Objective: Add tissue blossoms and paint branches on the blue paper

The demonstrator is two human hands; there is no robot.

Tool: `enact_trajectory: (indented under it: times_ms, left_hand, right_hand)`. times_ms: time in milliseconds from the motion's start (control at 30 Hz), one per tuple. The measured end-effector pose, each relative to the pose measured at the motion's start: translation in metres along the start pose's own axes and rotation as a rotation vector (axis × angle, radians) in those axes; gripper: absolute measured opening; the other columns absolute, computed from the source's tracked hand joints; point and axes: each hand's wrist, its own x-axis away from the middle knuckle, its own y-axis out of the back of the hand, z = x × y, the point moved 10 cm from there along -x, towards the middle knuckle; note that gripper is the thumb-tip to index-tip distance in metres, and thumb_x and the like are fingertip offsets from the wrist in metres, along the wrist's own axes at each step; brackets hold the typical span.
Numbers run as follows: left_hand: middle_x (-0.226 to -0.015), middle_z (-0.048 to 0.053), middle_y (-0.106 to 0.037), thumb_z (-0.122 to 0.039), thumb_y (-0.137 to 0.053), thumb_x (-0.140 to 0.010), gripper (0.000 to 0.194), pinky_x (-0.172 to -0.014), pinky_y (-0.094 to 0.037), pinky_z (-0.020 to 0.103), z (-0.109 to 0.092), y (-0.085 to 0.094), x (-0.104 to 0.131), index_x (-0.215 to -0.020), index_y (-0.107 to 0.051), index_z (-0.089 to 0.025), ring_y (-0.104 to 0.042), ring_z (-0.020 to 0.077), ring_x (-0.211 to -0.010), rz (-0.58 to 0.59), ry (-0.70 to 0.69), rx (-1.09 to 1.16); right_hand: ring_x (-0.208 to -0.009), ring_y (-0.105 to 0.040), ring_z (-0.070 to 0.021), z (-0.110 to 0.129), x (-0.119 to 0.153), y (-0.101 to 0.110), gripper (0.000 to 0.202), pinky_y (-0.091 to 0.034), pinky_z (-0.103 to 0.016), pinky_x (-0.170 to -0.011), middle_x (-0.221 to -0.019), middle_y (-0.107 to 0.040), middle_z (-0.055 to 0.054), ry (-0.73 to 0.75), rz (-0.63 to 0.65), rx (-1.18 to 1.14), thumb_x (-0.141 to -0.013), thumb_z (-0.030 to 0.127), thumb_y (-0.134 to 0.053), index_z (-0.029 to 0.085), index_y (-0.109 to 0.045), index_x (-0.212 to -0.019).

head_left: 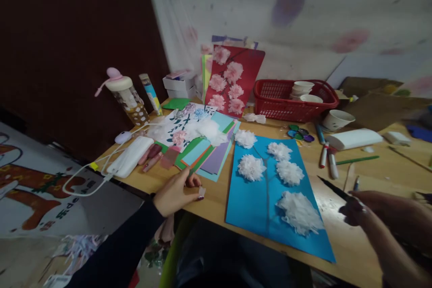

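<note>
My left hand (pixel 177 192) is at the table's front edge, thumb and finger pinched on a small pale piece (pixel 201 192), perhaps tape or paper. My right hand (pixel 374 216), at the right, is closed around a dark pointed tool (pixel 334 187), whose tip points left; its kind is unclear. Between my hands lies a blue sheet (pixel 246 207) with a drawn dark stem and several fluffy white paper flowers (pixel 299 213) on it. Beyond my left hand are stacked coloured papers (pixel 216 162) with a white fluffy clump (pixel 212 131) on top.
A red card with pink flowers (pixel 232 76) leans at the back, beside a red basket (pixel 280 110) with paper cups. Markers (pixel 332 164), a white roll (pixel 354 138) and paint pots (pixel 299 132) are on the right. A bottle (pixel 126 99) and white power bank (pixel 130 157) are left.
</note>
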Motion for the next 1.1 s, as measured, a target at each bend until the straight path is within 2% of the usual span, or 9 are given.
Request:
enact_trajectory:
  times_ms: [100,200,333,433,500,600,733,933,1100]
  left_hand:
    - [-0.070,-0.004,-0.064,-0.019,-0.068,-0.066,0.030,-0.069,-0.042,0.029,0.002,-0.004,0.002,-0.067,-0.039,-0.022,-0.054,0.0134,-0.066,-0.045,0.008,0.127]
    - [-0.068,-0.004,-0.063,-0.020,-0.067,-0.068,0.033,-0.067,-0.045,0.028,-0.002,-0.008,0.001,-0.066,-0.034,-0.023,-0.057,0.0126,-0.064,-0.072,0.008,0.210]
    - [-0.075,-0.003,-0.066,-0.030,-0.072,-0.069,0.046,-0.070,-0.052,0.029,-0.022,-0.020,0.003,-0.070,-0.027,-0.023,-0.068,0.0136,-0.070,-0.160,0.064,0.536]
    - [-0.071,-0.002,-0.069,-0.029,-0.082,-0.063,0.054,-0.068,-0.054,0.026,-0.046,-0.043,0.005,-0.070,-0.029,-0.022,-0.069,0.0137,-0.067,-0.141,0.119,0.842]
    - [-0.070,-0.002,-0.070,-0.029,-0.083,-0.064,0.054,-0.064,-0.054,0.025,-0.064,-0.057,0.006,-0.070,-0.029,-0.022,-0.069,0.0128,-0.064,-0.094,0.112,0.944]
    - [-0.072,-0.002,-0.071,-0.026,-0.082,-0.067,0.053,-0.063,-0.055,0.024,-0.077,-0.070,0.004,-0.071,-0.030,-0.022,-0.069,0.0125,-0.065,-0.058,0.118,1.018]
    - [-0.073,-0.002,-0.070,-0.023,-0.081,-0.068,0.051,-0.063,-0.055,0.023,-0.078,-0.079,-0.001,-0.071,-0.030,-0.022,-0.070,0.0134,-0.067,-0.024,0.157,1.070]
    - [-0.074,-0.004,-0.071,-0.017,-0.080,-0.068,0.050,-0.066,-0.054,0.022,-0.081,-0.086,-0.008,-0.071,-0.031,-0.021,-0.068,0.0102,-0.066,0.025,0.172,1.125]
    - [-0.071,-0.002,-0.072,-0.028,-0.083,-0.067,0.051,-0.066,-0.055,0.024,-0.083,-0.089,-0.010,-0.069,-0.033,-0.020,-0.068,0.0123,-0.066,0.011,0.227,1.193]
  right_hand:
    - [-0.063,-0.066,-0.0185,0.017,0.021,-0.023,0.009,-0.053,-0.024,-0.054,-0.075,-0.071,-0.003,0.044,0.093,0.104,-0.076,0.034,-0.072,0.027,-0.070,-0.081]
    - [-0.068,-0.068,-0.0198,0.014,0.037,-0.048,0.019,-0.055,-0.024,-0.058,-0.079,-0.072,-0.004,0.031,0.159,0.003,-0.075,0.041,-0.072,0.024,-0.070,-0.084]
    - [-0.062,-0.066,-0.0169,0.006,0.057,-0.089,0.017,-0.055,-0.024,-0.058,-0.068,-0.069,-0.003,-0.142,0.249,-0.470,-0.080,0.040,-0.068,0.023,-0.072,-0.082]
    - [-0.063,-0.064,-0.0158,0.003,0.071,-0.111,0.014,-0.054,-0.025,-0.061,-0.068,-0.066,-0.002,-0.313,0.224,-0.788,-0.078,0.038,-0.072,0.024,-0.072,-0.080]
    - [-0.063,-0.061,-0.0150,0.001,0.077,-0.116,0.012,-0.052,-0.025,-0.060,-0.070,-0.064,-0.002,-0.359,0.165,-0.879,-0.076,0.035,-0.074,0.024,-0.072,-0.080]
    - [-0.061,-0.059,-0.0152,-0.003,0.079,-0.119,0.011,-0.049,-0.024,-0.055,-0.070,-0.063,-0.003,-0.364,0.131,-0.921,-0.078,0.034,-0.073,0.023,-0.071,-0.080]
    - [-0.059,-0.058,-0.0154,-0.014,0.079,-0.119,0.012,-0.045,-0.024,-0.052,-0.069,-0.063,-0.003,-0.399,0.121,-0.921,-0.080,0.035,-0.071,0.023,-0.070,-0.081]
    - [-0.062,-0.058,-0.0130,-0.032,0.082,-0.126,0.015,-0.046,-0.022,-0.058,-0.066,-0.064,-0.001,-0.623,0.097,-0.951,-0.077,0.038,-0.073,0.024,-0.070,-0.081]
    - [-0.058,-0.055,-0.0137,-0.034,0.077,-0.127,0.016,-0.045,-0.024,-0.055,-0.059,-0.060,0.000,-0.645,0.079,-0.982,-0.078,0.040,-0.071,0.024,-0.070,-0.080]
